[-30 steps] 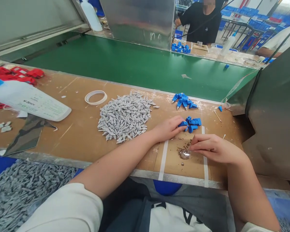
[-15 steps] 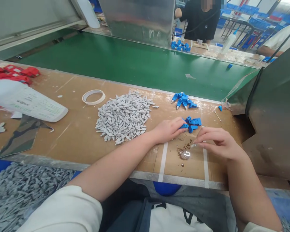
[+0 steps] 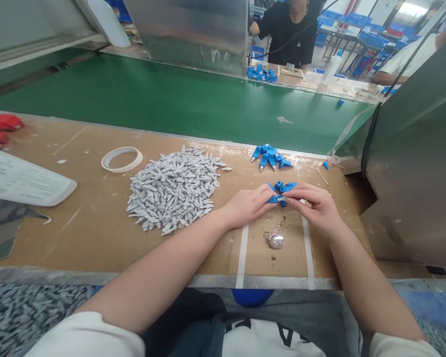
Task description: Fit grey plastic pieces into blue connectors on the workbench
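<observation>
My left hand pinches a small blue plastic part above the cardboard-covered bench. Facing it, my right hand is closed on a small grey plastic piece, whose end meets or nearly meets the blue part; fingers hide the exact contact. Loose blue parts lie just behind the fingertips. Farther back sits a cluster of blue parts with pale tips. In front of my hands is a shiny puddle of clear liquid, with brownish specks beside it. A large heap of grey pieces lies left.
A tape roll, a white bottle lying down and red parts are on the left. Behind the bench runs a green belt, with a person beyond it. A metal panel stands at right. A cotton swab lies nearby.
My right hand has moved left and away from the puddle, bringing the grey piece up to the blue part in my left hand. The camera view has shifted slightly right.
</observation>
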Demonstrator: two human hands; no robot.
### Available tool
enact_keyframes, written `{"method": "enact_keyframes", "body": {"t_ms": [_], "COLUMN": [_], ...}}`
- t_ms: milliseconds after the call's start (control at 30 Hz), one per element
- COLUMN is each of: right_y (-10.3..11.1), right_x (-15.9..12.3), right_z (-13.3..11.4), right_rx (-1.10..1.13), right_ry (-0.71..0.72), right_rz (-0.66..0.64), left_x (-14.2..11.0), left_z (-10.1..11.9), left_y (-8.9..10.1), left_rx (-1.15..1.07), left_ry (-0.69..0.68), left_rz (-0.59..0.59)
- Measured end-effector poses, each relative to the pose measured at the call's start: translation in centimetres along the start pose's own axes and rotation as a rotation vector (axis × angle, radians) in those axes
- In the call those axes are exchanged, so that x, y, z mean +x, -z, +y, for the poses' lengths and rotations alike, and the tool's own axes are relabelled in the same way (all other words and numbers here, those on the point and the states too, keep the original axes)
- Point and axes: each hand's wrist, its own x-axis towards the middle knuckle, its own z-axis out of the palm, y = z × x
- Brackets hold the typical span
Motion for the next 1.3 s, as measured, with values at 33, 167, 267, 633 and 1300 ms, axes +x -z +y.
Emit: {"method": "enact_keyframes", "body": {"t_ms": [33, 167, 267, 633, 1300], "right_y": [0.0, -0.1, -0.4, -1.3, -2.1], "right_x": [0.0, -0.2, -0.2, -0.1, -0.5], "right_z": [0.1, 0.4, 0.3, 0.8, 1.6], "right_rx": [-0.013, -0.050, -0.067, -0.007, -0.117], "right_ry": [0.015, 0.063, 0.067, 0.027, 0.127], "right_rz": [-0.005, -0.058, -0.050, 0.051, 0.044], "left_x": [0.0, 0.0, 0.0, -0.5, -0.8], "left_z": [0.0, -0.3, -0.4, 0.0, 0.7], "left_y": [-0.1, -0.4, -0.4, 0.3, 1.3], "left_rx": [0.008, 0.073, 0.109, 0.312, 0.396], "left_ry": [-0.005, -0.027, -0.040, -0.031, -0.106], "left_rz": [0.002, 0.001, 0.017, 0.071, 0.082]}}
